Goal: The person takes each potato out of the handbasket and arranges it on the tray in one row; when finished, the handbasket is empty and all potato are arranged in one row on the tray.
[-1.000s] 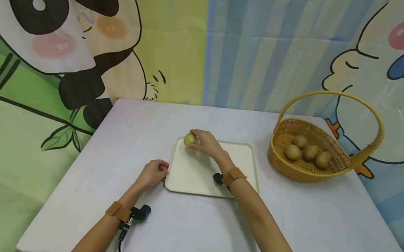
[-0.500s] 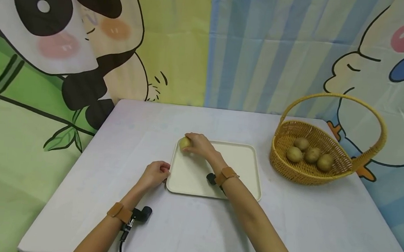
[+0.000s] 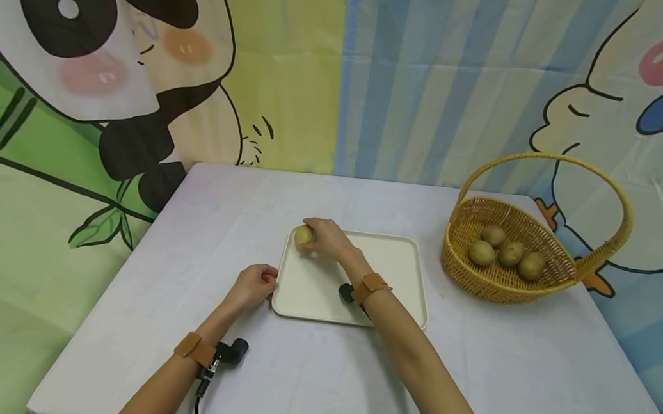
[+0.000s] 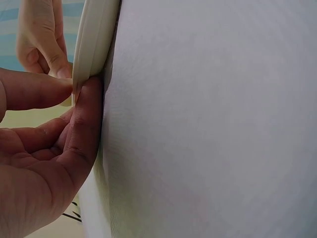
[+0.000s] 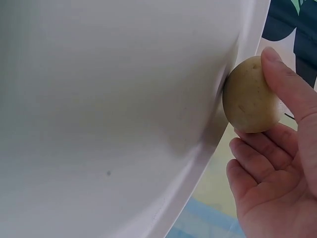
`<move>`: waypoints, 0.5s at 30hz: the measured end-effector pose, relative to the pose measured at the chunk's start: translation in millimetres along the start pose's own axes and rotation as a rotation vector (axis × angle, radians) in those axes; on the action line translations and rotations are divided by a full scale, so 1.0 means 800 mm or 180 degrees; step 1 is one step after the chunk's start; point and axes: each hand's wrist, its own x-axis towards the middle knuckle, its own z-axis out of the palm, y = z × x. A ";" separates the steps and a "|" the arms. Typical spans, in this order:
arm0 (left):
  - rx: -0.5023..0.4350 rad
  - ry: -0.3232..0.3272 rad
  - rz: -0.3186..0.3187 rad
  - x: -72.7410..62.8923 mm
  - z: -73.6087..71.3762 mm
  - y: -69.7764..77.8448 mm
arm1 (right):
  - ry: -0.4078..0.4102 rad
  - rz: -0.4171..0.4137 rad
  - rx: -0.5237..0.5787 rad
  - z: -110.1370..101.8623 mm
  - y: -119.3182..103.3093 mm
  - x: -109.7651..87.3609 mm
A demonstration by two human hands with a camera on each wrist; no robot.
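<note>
My right hand (image 3: 329, 240) holds a potato (image 5: 251, 95) between thumb and fingers at the far left corner of the cream tray (image 3: 355, 279). In the right wrist view the potato touches the tray's inner surface near its rim. At the tray's left edge, my left hand (image 3: 252, 286) pinches the rim. The left wrist view shows the thumb on top of the rim and a finger (image 4: 85, 124) under it, against the cloth. To the right stands a wicker basket (image 3: 459, 274) with several potatoes (image 3: 511, 253) inside.
The table (image 3: 192, 223) wears a white cloth. The basket's tall handle (image 3: 548, 156) arches above its right part. A cable (image 3: 197, 409) hangs from the left wrist camera. Behind the table hangs a cartoon-printed curtain (image 3: 295, 70).
Since one second ago, my right hand has carried the potato slightly left and down into the tray's far left corner. Over the last half second little differs. The left hand keeps its place.
</note>
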 end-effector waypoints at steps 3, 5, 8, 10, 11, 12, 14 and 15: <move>0.0013 0.0006 0.0013 0.000 0.000 0.000 | -0.0014 -0.0008 0.0010 0.000 0.000 0.001; 0.0021 0.0010 0.0019 0.000 0.000 0.000 | -0.0025 -0.0016 0.0027 -0.001 0.000 0.001; 0.0020 0.0010 0.0018 0.000 0.000 0.000 | -0.0027 -0.0019 0.0025 -0.001 -0.001 0.001; 0.0008 0.0009 0.0008 0.000 -0.001 0.000 | -0.0009 -0.0034 0.0006 -0.002 -0.002 0.000; 0.0008 0.0007 0.0003 0.000 -0.001 0.000 | 0.0001 -0.0038 0.0000 -0.003 -0.003 0.000; 0.0009 0.0005 -0.0005 0.000 -0.001 0.000 | 0.0016 -0.0038 0.0021 -0.005 -0.004 -0.001; 0.0010 0.0005 -0.0017 0.000 0.000 0.000 | 0.0072 -0.0049 0.0096 -0.010 -0.006 -0.004; 0.0016 0.0009 -0.0022 0.000 0.000 0.000 | 0.0107 -0.0060 0.0162 -0.014 -0.007 -0.005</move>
